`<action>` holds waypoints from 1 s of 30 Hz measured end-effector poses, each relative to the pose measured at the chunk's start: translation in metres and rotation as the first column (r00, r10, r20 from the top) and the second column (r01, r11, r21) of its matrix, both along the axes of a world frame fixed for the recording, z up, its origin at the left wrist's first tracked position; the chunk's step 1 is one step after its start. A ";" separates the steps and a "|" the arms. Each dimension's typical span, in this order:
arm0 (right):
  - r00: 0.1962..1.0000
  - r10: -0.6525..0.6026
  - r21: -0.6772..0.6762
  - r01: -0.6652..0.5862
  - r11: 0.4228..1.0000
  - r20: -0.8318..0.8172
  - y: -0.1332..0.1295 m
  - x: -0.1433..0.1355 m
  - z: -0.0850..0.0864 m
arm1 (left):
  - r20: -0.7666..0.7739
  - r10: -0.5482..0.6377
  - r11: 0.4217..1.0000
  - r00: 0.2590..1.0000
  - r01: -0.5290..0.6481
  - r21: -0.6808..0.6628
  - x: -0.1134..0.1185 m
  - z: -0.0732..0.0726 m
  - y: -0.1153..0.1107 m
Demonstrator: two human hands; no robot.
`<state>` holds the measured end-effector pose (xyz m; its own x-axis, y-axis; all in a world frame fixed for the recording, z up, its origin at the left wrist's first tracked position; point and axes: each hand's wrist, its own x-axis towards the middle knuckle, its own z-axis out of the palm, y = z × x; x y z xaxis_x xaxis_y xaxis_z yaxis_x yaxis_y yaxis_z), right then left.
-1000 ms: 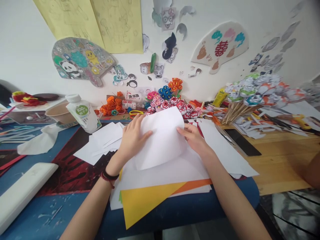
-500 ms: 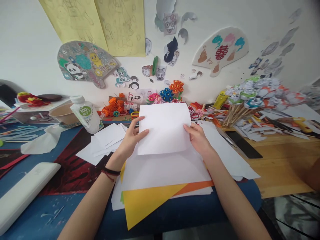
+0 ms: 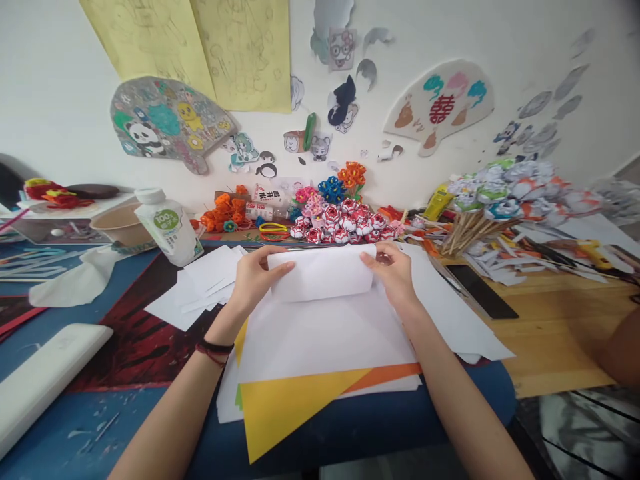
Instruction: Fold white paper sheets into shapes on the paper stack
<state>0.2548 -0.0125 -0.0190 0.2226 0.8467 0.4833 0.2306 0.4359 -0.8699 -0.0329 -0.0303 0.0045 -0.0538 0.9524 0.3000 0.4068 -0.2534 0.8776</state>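
Note:
Between my two hands is a sheet of white paper (image 3: 323,275), its top edge bent over away from me. My left hand (image 3: 257,270) grips its left end, thumb on the near face and fingers behind. At the right end my right hand (image 3: 393,267) pinches it the same way. Below the sheet lies a stack of paper, with a large white sheet (image 3: 325,340) on top. A yellow sheet (image 3: 280,410) and an orange sheet (image 3: 390,377) stick out at the stack's near edge.
Loose white papers (image 3: 205,280) lie left of the stack, near a white bottle (image 3: 170,230) and a paper bowl (image 3: 123,223). A white case (image 3: 50,380) is at far left. Red-and-white flowers (image 3: 345,223) stand behind. A black phone (image 3: 483,291) and paper scraps lie right.
The held sheet has come down and its upper part has folded back, so it looks much shorter. Both hands have shifted to its top edge, and the red-and-white flowers show behind.

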 end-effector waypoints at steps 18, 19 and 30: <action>0.949 0.133 -0.084 -0.163 0.983 -0.286 -0.016 -0.009 0.015 | -0.159 -0.281 0.959 0.946 0.284 -0.004 -0.012 0.035 -0.015; 0.941 0.141 -0.128 -0.188 0.974 -0.309 -0.016 -0.010 0.015 | -0.110 -0.311 0.949 0.944 0.304 -0.080 -0.013 0.035 -0.015; 0.871 0.356 -0.587 -0.492 0.643 -0.340 -0.014 -0.006 0.006 | -0.383 -0.474 0.871 0.793 0.358 -0.336 -0.017 0.019 -0.009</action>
